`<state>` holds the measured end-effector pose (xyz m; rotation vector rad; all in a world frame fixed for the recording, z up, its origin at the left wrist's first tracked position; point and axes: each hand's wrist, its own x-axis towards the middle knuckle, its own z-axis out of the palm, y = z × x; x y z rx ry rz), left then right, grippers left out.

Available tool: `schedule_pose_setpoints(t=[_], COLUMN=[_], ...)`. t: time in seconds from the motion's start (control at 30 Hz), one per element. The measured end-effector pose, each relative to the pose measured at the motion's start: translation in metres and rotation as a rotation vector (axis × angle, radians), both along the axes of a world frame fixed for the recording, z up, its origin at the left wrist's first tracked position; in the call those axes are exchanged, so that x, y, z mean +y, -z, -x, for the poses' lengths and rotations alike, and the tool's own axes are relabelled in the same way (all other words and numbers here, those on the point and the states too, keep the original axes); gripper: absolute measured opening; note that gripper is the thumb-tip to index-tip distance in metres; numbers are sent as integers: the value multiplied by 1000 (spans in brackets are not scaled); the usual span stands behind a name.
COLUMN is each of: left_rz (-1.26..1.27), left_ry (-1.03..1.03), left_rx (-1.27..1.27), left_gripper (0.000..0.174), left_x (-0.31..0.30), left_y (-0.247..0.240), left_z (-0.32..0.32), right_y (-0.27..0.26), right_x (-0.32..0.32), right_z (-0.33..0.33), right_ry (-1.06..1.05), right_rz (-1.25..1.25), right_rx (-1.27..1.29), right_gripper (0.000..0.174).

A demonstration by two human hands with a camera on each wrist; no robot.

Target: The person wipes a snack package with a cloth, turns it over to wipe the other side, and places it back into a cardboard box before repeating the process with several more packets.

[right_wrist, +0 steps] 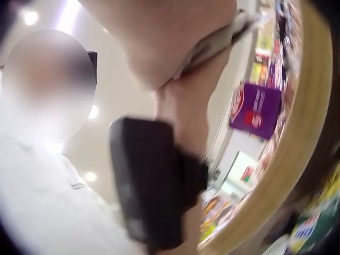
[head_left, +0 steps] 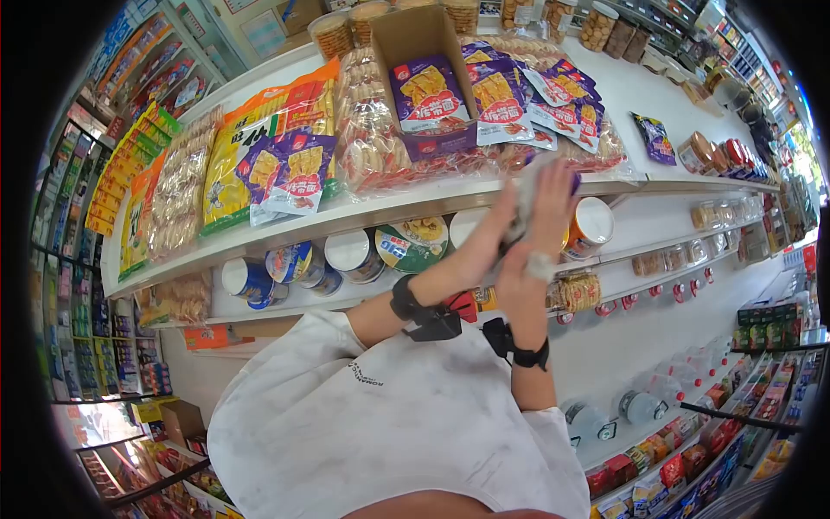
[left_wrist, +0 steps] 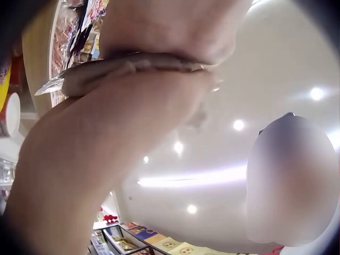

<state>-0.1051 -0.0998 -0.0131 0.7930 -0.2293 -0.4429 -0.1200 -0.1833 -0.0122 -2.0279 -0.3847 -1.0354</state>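
Between my two palms lies a small snack packet (head_left: 524, 197), its silvery-grey side showing and a bit of purple at the far edge. My left hand (head_left: 484, 238) presses it from the left, my right hand (head_left: 543, 221) from the right with fingers stretched out. Both hands are raised in front of the shelf edge. The left wrist view shows the flat packet (left_wrist: 87, 75) sandwiched between the hands, its clear-silver end sticking out. In the right wrist view, the packet (right_wrist: 218, 42) appears as a thin grey strip; most of it is hidden.
Purple-and-white snack packets (head_left: 506, 99) lie on the white shelf (head_left: 640, 95), beside an open carton (head_left: 413, 33) holding similar ones. Bagged crackers (head_left: 367, 130) and yellow bags (head_left: 242, 156) lie to the left. Tubs (head_left: 353, 253) stand on the lower shelf, water bottles (head_left: 588, 419) near the floor.
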Motion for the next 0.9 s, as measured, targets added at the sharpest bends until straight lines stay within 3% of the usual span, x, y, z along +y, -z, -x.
schedule_pose_setpoints(t=[0.1,0.13,0.23,0.33,0.43,0.47,0.5,0.57,0.6,0.67,0.73,0.8,0.83,0.9], left_rz=[-357,-307,-380,-179,-581,-596,-614,-549,-464,-495,-730,-759,-757,-796], left_ry=[95,60,280,-49,186,194,204,9,-194,-496,-697,-750,-759,-575], left_rx=[-340,-306,-15,-188,-428,-473,-518,-603,-640,-778,-990,-907,-869,-966], left_gripper=[74,74,83,72,55,51,48,45,44,45,47,50,52,58], left_x=[-2,-7,6,-10,-1,3,8,7,1,1,13,17,15,13], left_y=[11,9,-1,14,19,10,-5,-12,-9,-9,-13,-16,-16,-8], left_z=[0,1,-12,-4,-11,-10,-6,-2,-2,-9,-31,-28,-27,-22], right_y=[-5,-3,-8,-9,14,24,21,13,14,40,47,43,46,51], right_x=[-31,-32,-24,-19,-50,-62,-65,-69,-62,-51,-47,-48,-45,-38], right_z=[-15,-18,-12,-3,-22,-29,-30,-22,-9,8,10,11,8,-3], right_ry=[49,47,-35,-101,5,63,-34,-239,-448,-247,-115,-38,-18,60], right_rz=[-11,-69,130,217,76,-187,-522,-1191,-1337,-1060,-877,-786,-825,-882], right_rx=[125,136,34,31,25,162,239,396,332,321,404,589,516,338], right_gripper=[58,55,45,38,40,47,50,57,52,48,46,46,39,26])
